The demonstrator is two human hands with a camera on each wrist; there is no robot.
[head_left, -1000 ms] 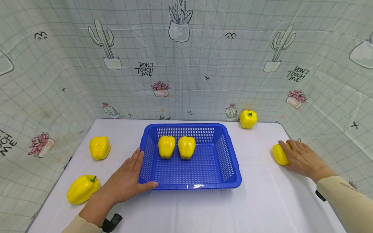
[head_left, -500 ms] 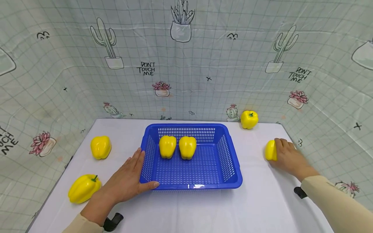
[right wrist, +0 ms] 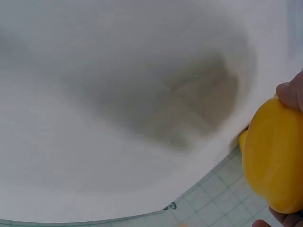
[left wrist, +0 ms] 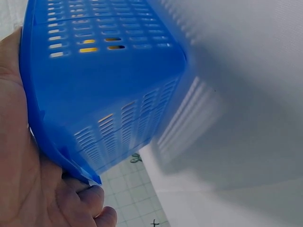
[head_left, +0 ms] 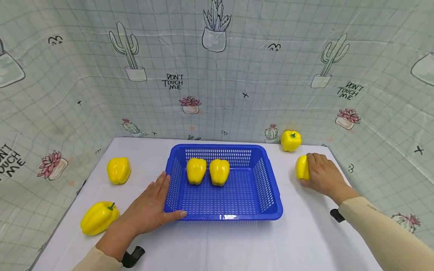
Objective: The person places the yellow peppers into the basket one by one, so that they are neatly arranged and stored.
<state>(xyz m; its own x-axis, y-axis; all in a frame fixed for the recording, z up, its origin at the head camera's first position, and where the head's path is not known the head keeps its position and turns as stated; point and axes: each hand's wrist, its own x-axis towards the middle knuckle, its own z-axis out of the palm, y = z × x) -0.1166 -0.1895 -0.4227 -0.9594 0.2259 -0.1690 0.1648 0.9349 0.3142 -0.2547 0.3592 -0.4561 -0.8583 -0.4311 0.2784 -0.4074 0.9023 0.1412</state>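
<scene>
A blue plastic basket (head_left: pixel 234 199) with slotted walls stands mid-table, holding two yellow bell peppers (head_left: pixel 196 171) near its back left. Against its left rim rests my left hand (head_left: pixel 149 207), fingers extended along the side and thumb over the front corner. In the left wrist view, the palm lies along the basket's rim (left wrist: pixel 42 123). To the right of the basket, my right hand (head_left: pixel 323 175) grips another yellow bell pepper (head_left: pixel 301 168) above the white table. The right wrist view has that held pepper (right wrist: pixel 272 156) between thumb and fingers, its shadow on the cloth.
Two yellow bell peppers lie left of the basket, a rear pepper (head_left: pixel 118 170) and a front pepper (head_left: pixel 100 218) near my left forearm. Another pepper (head_left: pixel 291 140) sits at the back right edge. A cactus-print curtain (head_left: pixel 223 75) surrounds the white table (head_left: pixel 230 244).
My right hand has carried its bell pepper leftward and toward the back, nearer the basket. The left hand stays at the basket rim. The head view has shifted slightly.
</scene>
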